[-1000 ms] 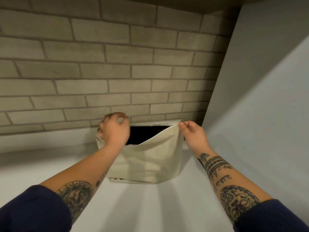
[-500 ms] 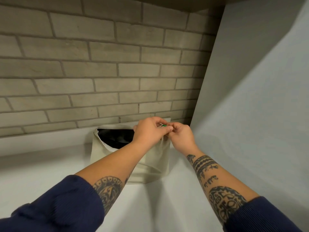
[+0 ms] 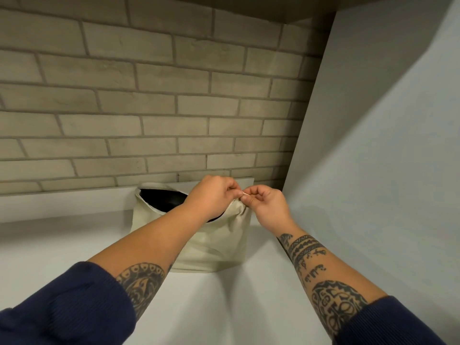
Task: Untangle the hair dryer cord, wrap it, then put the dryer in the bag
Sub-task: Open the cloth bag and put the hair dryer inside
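Note:
A cream cloth bag (image 3: 219, 247) stands upright on the white counter against the brick wall. Its mouth gapes at the left, and something black (image 3: 161, 200) shows inside; I cannot tell if it is the dryer or the lining. My left hand (image 3: 211, 195) and my right hand (image 3: 266, 205) meet at the bag's top right corner. Both pinch something small there, at the rim; what it is stays hidden by the fingers. No cord is in sight.
The white counter (image 3: 224, 307) runs under both forearms. A grey brick wall (image 3: 149, 108) stands right behind the bag. A plain white side panel (image 3: 385, 145) closes off the right, close to my right hand.
One second ago my hands held the bag's mouth wide at opposite ends. My left hand has since crossed to the right corner to meet the right hand, and both now pinch there.

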### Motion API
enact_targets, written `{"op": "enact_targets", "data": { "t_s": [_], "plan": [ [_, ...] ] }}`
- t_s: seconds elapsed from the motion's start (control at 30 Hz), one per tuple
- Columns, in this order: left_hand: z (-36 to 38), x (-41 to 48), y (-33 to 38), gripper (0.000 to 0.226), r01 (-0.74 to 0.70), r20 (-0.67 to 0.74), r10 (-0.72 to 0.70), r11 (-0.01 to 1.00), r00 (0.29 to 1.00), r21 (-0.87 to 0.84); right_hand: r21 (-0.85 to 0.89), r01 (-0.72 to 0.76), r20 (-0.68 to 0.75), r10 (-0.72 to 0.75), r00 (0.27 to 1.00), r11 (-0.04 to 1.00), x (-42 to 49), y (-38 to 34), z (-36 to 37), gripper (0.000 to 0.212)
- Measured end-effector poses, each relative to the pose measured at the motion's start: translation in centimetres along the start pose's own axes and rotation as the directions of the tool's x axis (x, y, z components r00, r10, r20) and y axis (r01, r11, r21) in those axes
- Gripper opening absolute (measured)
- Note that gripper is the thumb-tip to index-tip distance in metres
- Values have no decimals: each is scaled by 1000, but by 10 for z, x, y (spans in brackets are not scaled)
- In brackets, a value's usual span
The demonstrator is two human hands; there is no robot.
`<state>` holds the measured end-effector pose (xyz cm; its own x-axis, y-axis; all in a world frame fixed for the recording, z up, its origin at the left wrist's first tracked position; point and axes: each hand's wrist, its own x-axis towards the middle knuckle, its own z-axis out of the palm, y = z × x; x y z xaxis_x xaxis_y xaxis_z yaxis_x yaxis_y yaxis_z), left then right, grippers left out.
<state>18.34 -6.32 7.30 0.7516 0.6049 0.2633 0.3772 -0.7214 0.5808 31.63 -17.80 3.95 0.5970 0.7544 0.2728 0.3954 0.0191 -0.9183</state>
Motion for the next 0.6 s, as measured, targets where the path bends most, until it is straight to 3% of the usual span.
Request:
{"op": "enact_targets", "data": {
  "t_s": [0.1, 0.33, 0.5, 0.6],
  "plan": [
    [-2, 2, 3, 20, 16, 11, -17, 1000, 1000, 5, -16, 19, 11, -19, 1000, 1000, 1, 1, -2, 4],
    [-13, 9, 16, 22, 16, 35, -25, 974, 999, 227, -3, 19, -12, -19, 1000, 1000, 4, 3, -3, 7],
    [-37, 12, 3, 33, 68, 49, -89, 939, 995, 336, 180, -73, -175, 105, 979, 981, 9, 13, -14, 12],
    [-52, 11, -19, 26, 87, 54, -114, 927, 992, 364, 203, -120, -181, 157, 971, 972, 9, 17, -23, 14]
  ]
}}
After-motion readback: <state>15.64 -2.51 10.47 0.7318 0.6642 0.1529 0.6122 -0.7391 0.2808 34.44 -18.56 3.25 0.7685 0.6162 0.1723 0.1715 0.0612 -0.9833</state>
